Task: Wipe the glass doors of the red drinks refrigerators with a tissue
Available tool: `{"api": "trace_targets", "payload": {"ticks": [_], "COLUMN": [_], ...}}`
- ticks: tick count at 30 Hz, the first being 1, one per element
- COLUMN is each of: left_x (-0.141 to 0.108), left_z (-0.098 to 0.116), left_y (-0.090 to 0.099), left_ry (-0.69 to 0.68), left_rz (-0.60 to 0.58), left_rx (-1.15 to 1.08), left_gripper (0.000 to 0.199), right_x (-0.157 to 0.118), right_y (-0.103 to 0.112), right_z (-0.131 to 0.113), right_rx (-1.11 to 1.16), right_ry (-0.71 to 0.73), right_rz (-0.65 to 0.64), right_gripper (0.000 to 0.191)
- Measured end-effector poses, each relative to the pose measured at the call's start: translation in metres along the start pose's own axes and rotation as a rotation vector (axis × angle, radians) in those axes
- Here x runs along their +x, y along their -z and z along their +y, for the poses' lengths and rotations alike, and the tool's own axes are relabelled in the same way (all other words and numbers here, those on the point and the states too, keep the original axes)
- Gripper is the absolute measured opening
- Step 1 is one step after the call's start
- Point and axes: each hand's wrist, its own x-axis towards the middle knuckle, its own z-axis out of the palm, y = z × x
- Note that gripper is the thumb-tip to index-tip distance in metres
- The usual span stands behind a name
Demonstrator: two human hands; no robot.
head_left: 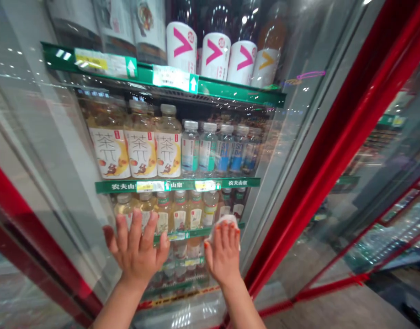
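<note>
My left hand (136, 246) lies flat against the glass door (72, 151) of a drinks cooler, fingers spread, holding nothing. My right hand (223, 256) presses a white cloth (224, 227) to the same glass, and the cloth shows past the fingertips and along the outer edge of the hand. Behind the glass, directly beyond both hands, stand small bottled drinks (182, 214) on a shelf. Their lower neighbours are partly hidden by my hands.
Higher shelves hold tea bottles with large characters (141, 146), clear water bottles (213, 148) and white-labelled bottles (215, 55) behind green price rails (177, 185). A red door frame (333, 146) runs diagonally at the right, with store aisles and a tiled floor (333, 306) beyond.
</note>
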Motion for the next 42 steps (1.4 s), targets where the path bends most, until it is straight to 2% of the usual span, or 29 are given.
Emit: {"api": "trace_targets", "payload": {"ticks": [2, 4, 6, 8, 10, 12, 14, 15, 16, 18, 20, 22, 24, 26, 28, 29, 31, 33, 34, 36, 38, 40, 42], "left_x": [0.0, 0.001, 0.002, 0.003, 0.004, 0.003, 0.0, -0.001, -0.003, -0.007, -0.009, -0.01, -0.009, -0.006, -0.003, -0.001, 0.001, 0.002, 0.002, 0.001, 0.0, -0.002, -0.003], "left_z": [0.002, 0.002, 0.001, 0.0, -0.001, -0.002, -0.001, -0.001, -0.001, -0.003, -0.005, -0.008, -0.008, -0.006, -0.002, 0.0, 0.003, 0.004, 0.004, 0.003, 0.003, 0.004, 0.005], "left_y": [-0.001, -0.001, 0.0, 0.001, 0.002, 0.002, 0.0, 0.0, -0.001, -0.001, -0.002, -0.003, -0.004, -0.003, -0.002, -0.002, -0.002, -0.002, -0.002, -0.002, -0.002, -0.001, -0.002], "left_ry": [-0.005, -0.009, -0.006, -0.013, -0.02, -0.018, -0.011, -0.003, 0.006, 0.021, 0.029, 0.024, 0.019, 0.007, -0.003, -0.006, -0.002, 0.001, 0.001, 0.005, 0.018, 0.039, 0.063], "left_rz": [-0.002, 0.01, 0.015, 0.001, -0.004, -0.002, -0.008, -0.009, -0.008, 0.002, 0.005, -0.004, -0.002, 0.016, 0.022, 0.024, 0.03, 0.029, 0.024, 0.014, 0.019, 0.026, 0.019], "left_rx": [0.012, 0.019, 0.024, 0.019, 0.006, 0.003, 0.006, 0.006, 0.003, -0.012, -0.03, -0.039, -0.035, -0.019, 0.0, 0.009, 0.023, 0.034, 0.038, 0.038, 0.023, -0.002, -0.028], "left_gripper": [0.085, 0.085, 0.086, 0.087, 0.087, 0.088, 0.089, 0.09, 0.09, 0.092, 0.095, 0.096, 0.094, 0.091, 0.089, 0.089, 0.088, 0.087, 0.087, 0.085, 0.086, 0.09, 0.094], "right_x": [0.007, 0.037, 0.065, 0.07, 0.047, 0.011, -0.011, -0.01, -0.001, 0.035, 0.073, 0.087, 0.071, 0.037, 0.015, 0.015, 0.038, 0.074, 0.089, 0.098, 0.078, 0.041, 0.012], "right_y": [0.003, 0.003, 0.0, -0.002, -0.003, -0.003, 0.003, 0.007, 0.01, 0.012, 0.01, 0.005, 0.0, -0.002, 0.002, 0.004, 0.005, 0.003, 0.001, -0.002, -0.005, -0.005, -0.001], "right_z": [0.031, 0.047, 0.037, 0.009, -0.015, -0.016, 0.007, 0.023, 0.038, 0.054, 0.046, 0.021, -0.002, -0.006, 0.012, 0.024, 0.041, 0.034, 0.022, -0.013, -0.04, -0.042, -0.017], "right_rx": [-0.014, 0.002, 0.021, 0.048, 0.065, 0.029, -0.03, -0.054, -0.068, -0.065, -0.037, -0.009, 0.027, 0.03, 0.005, -0.006, 0.0, 0.027, 0.045, 0.083, 0.093, 0.071, 0.036], "right_ry": [-0.235, -0.412, -0.385, -0.195, 0.016, 0.069, -0.022, -0.105, -0.191, -0.348, -0.393, -0.27, -0.076, 0.007, -0.077, -0.164, -0.334, -0.409, -0.379, -0.179, 0.086, 0.216, 0.141], "right_rz": [0.038, 0.128, 0.163, 0.118, 0.041, 0.015, 0.023, 0.037, 0.055, 0.099, 0.122, 0.095, 0.05, 0.024, 0.024, 0.04, 0.096, 0.146, 0.153, 0.127, 0.056, -0.007, -0.028], "right_gripper": [0.083, 0.081, 0.081, 0.084, 0.08, 0.074, 0.078, 0.081, 0.084, 0.084, 0.083, 0.088, 0.091, 0.093, 0.092, 0.091, 0.087, 0.085, 0.086, 0.089, 0.087, 0.084, 0.085]}}
